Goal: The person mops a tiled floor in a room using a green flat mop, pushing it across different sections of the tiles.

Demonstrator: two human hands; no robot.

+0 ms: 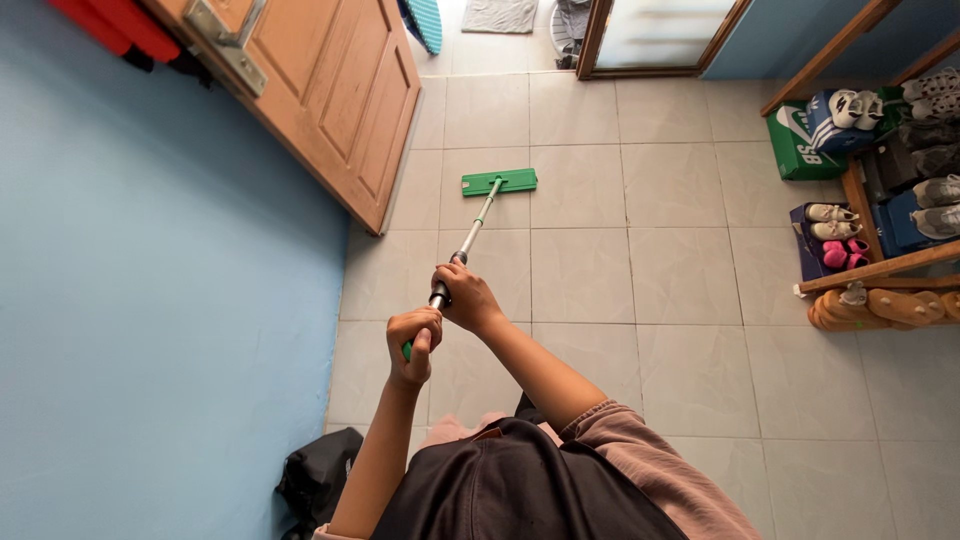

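I hold a flat mop with both hands. Its green rectangular head [499,181] lies flat on the pale tiled floor [680,300], just ahead of me near the open wooden door [330,90]. The metal pole [474,232] runs from the head back to my hands. My right hand [465,297] grips the pole higher up, on its black section. My left hand [413,345] is closed around the green end of the handle, closest to my body.
A blue wall [150,300] stands close on my left. A wooden shoe rack [880,230] with several shoes and boxes fills the right side. A dark bag [318,475] lies on the floor by the wall. A doorway [660,35] is at the far end.
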